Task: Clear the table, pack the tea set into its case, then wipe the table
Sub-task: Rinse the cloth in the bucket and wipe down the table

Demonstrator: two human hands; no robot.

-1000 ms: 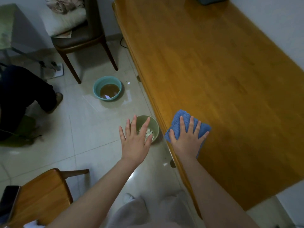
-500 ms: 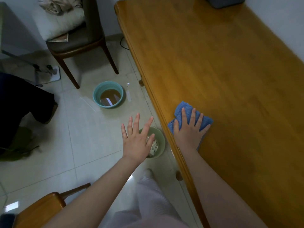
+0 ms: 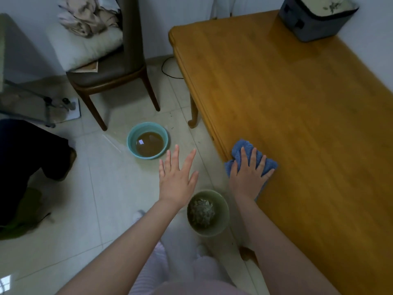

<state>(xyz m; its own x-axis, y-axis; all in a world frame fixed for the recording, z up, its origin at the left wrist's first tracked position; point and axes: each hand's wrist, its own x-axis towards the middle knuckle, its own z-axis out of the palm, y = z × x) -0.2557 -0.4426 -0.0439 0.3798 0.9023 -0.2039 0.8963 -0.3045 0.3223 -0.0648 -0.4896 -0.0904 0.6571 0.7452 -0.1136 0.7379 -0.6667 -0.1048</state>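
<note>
- My right hand (image 3: 248, 177) lies flat, fingers spread, pressing the blue cloth (image 3: 251, 155) onto the bench (image 3: 308, 124) at its near-left edge.
- The unwiped bench stretches ahead and right of the cloth, toward the tea-set case (image 3: 314, 18) at the far corner.
- My left hand (image 3: 177, 177) hovers spread and empty off the bench's left edge, so the right hand does the wiping.

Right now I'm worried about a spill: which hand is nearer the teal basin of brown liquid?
Left hand, hovering beside the teal basin; right hand presses the blue cloth.
</note>
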